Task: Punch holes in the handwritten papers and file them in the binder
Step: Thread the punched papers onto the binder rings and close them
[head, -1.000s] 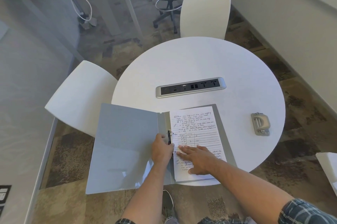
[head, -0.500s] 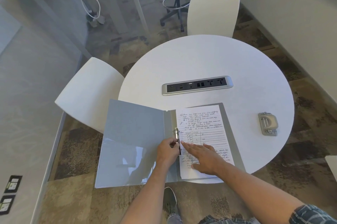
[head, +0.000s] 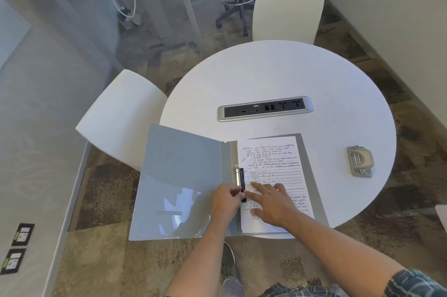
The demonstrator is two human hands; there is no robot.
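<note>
Round white counter (head: 278, 74) on patterned carpet; two white chairs drawn up, one socket strip (head: 265, 108) set in centre. One grey binder (head: 181, 180) lying open at near edge, cover overhanging. One handwritten sheet (head: 273, 163) flat on right half, against ring clip (head: 239, 179). Left hand (head: 226, 202) curled, pinching clip. Right hand (head: 273, 204) flat, fingers spread, pressing sheet. One punch (head: 360, 160) well apart, right.
</note>
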